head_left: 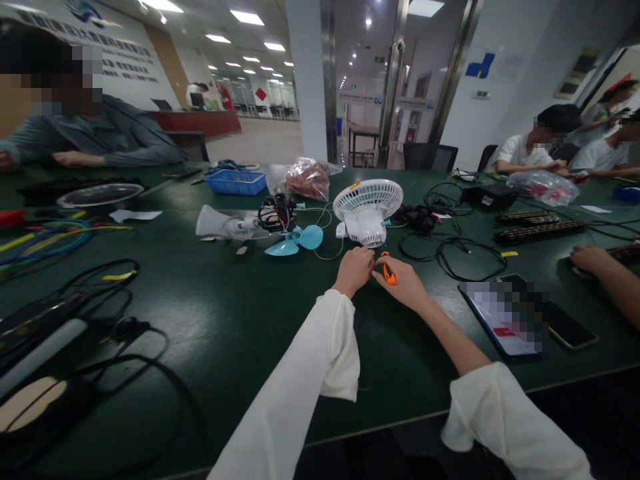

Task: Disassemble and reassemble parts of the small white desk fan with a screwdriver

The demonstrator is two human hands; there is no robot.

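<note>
Centrally, a white fan [364, 228] sits on a green table [250, 333]. Just below it in the frame, the right hand [406, 287] is closed around an orange tool [389, 274]. Close beside, the left hand [356, 270] has its fingers bent near the fan's lower edge; whether it grips anything cannot be told. Left of centre lie blue blades [287, 248] and a white stand [225, 225]; at right, two phones [573, 325].
</note>
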